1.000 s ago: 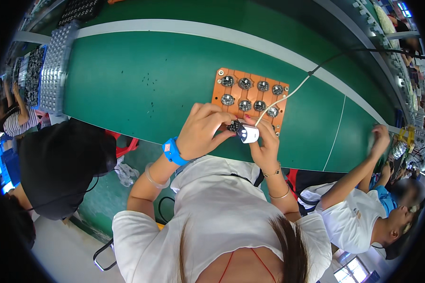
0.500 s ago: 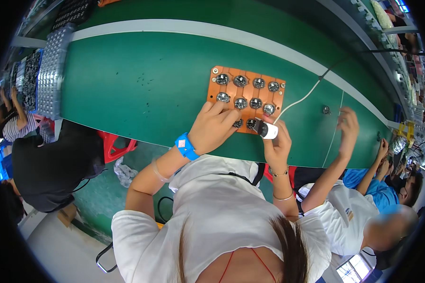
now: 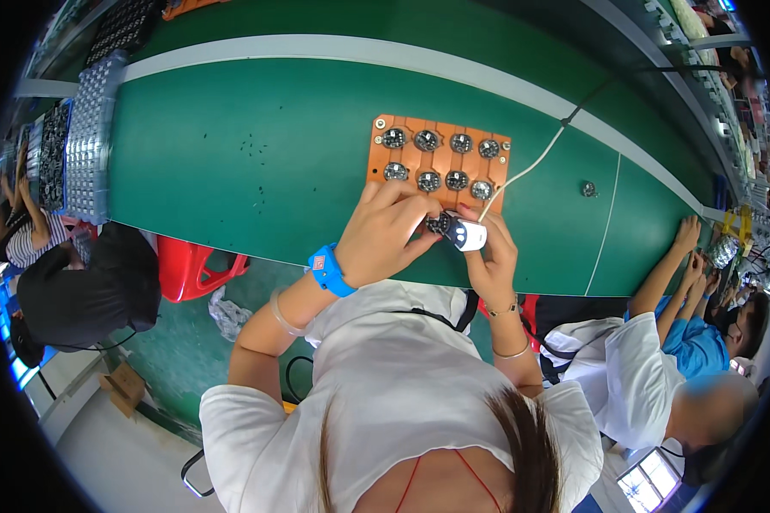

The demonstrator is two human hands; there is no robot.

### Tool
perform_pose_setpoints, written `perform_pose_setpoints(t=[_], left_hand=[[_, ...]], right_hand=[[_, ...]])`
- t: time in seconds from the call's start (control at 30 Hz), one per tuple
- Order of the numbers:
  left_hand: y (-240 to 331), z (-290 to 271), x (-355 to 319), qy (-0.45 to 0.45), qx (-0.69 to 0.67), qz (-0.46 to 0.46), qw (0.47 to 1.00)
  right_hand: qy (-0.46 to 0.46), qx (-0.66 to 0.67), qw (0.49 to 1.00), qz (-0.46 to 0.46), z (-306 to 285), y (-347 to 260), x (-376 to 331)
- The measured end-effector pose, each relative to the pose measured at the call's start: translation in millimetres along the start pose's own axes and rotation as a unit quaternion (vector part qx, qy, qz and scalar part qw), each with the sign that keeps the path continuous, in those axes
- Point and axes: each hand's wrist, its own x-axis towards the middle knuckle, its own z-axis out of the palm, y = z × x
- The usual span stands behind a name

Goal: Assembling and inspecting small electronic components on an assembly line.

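In the head view, the person's left hand (image 3: 383,231) reaches over the near edge of a flat, rectangular orange plate with round recesses (image 3: 409,154). Its grip is pinched on a small, round black part with shiny details (image 3: 439,224), which sits between the fingertips at the front of a small, rounded white device with a black end (image 3: 471,236). The right hand (image 3: 494,256) has its grip closed around that device, whose black end points left and meets the part or lies just beside it; the fingers make this hard to tell. Whether the part is clear of the plate is also hidden.

A thin, pale cable (image 3: 530,169) runs from the device up and right across the plate's corner. Beyond the hands, the plate shows two rows of four round, dark, glossy pieces (image 3: 426,141); its near portion is largely covered by the hands.

The plate lies on a long green bench with a white strip along its far side (image 3: 214,188). Tiny dark bits (image 3: 253,150) are scattered left of the plate, and one loose, round, dark piece (image 3: 589,188) lies well apart to the right. A stack of clear plastic trays (image 3: 94,141) stands at the bench's left end. A blue band (image 3: 330,269) circles the left wrist. To the right sits a co-worker in a white shirt (image 3: 642,368).
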Motion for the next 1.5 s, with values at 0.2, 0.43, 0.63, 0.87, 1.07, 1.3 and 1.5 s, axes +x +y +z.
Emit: perform_pose_setpoints(t=[0.2, 0.43, 0.63, 0.87, 1.07, 1.3, 1.5], left_hand=[[-7, 3, -4, -0.027, 0.127, -0.016, 0.991], [4, 32, 7, -0.05, 0.116, 0.036, 0.991], [15, 31, 16, -0.022, 0.052, 0.022, 0.998], [22, 25, 23, 0.005, 0.018, 0.031, 0.999], [21, 25, 23, -0.003, 0.025, 0.021, 0.999], [20, 23, 22, -0.006, 0.013, 0.025, 1.0], [21, 21, 21, -0.025, 0.021, 0.02, 0.999]], right_hand=[[0.071, 0.139, 0.984, 0.088, -8, 13, -15], [0.107, 0.093, 0.987, 0.07, -28, 19, -14], [0.059, 0.025, 0.997, 0.046, -26, 16, -16], [0.058, 0.036, 0.997, 0.03, -23, 15, -14], [0.047, 0.025, 0.998, 0.017, -24, 15, -13], [0.053, 0.058, 0.996, 0.036, -23, 13, -16], [0.06, 0.075, 0.995, 0.036, -22, 16, -17]])
